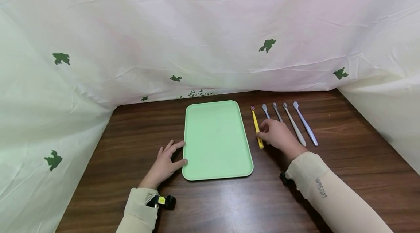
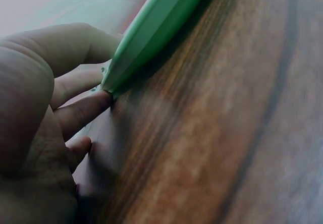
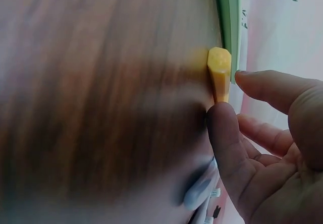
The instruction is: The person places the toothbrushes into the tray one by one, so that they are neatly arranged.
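My left hand (image 1: pixel 165 163) spreads its fingers along the left edge of a light green tray (image 1: pixel 216 142). In the left wrist view its fingertips meet the rim of the tray (image 2: pixel 151 37), which lies flat. My right hand (image 1: pixel 279 136) is over the lower handle of a yellow toothbrush (image 1: pixel 256 120), thumb on the tray side and fingers on the other. The right wrist view shows a fingertip right at the yellow toothbrush (image 3: pixel 220 70), with a small gap between its handle and the thumb. The brush lies on the table, its head pointing away.
Right of the yellow one lie a blue toothbrush (image 1: pixel 265 109) and a dark grey toothbrush (image 1: pixel 277 112), partly hidden by the hand, then a light grey toothbrush (image 1: pixel 295 127) and a lavender toothbrush (image 1: pixel 306 125). A patterned white cloth (image 1: pixel 213 36) hangs around the brown wooden table (image 1: pixel 213 204).
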Demonstrator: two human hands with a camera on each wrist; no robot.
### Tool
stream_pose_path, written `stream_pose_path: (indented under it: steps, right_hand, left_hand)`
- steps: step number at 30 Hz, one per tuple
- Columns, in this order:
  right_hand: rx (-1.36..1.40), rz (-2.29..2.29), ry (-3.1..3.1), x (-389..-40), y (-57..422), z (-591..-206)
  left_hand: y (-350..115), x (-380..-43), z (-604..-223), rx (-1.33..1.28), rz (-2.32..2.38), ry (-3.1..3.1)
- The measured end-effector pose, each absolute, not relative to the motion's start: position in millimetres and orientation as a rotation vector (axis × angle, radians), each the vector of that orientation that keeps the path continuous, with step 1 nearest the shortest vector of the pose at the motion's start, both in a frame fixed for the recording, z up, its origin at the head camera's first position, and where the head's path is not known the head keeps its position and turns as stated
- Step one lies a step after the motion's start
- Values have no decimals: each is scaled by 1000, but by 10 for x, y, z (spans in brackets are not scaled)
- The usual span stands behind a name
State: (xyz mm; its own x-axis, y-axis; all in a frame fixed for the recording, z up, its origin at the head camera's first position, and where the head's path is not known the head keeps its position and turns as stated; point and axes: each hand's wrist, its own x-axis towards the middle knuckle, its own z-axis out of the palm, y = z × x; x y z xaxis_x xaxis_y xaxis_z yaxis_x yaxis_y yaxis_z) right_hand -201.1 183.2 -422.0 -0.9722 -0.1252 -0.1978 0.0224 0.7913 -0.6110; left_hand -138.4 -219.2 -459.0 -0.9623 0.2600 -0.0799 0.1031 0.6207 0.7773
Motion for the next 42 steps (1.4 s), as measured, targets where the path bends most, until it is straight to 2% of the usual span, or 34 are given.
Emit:
stream_pose_path:
  steps: [11,42]
  right_hand:
    - [-47,-913,2714,-2044,1760,-4238]
    - [-24,-989,2668,-2036,1776,-4266]
  left_hand:
    - [-2227,-1371,-4591,380,1258,2646]
    - [-2215,-1381,-4558,401,1213,2638]
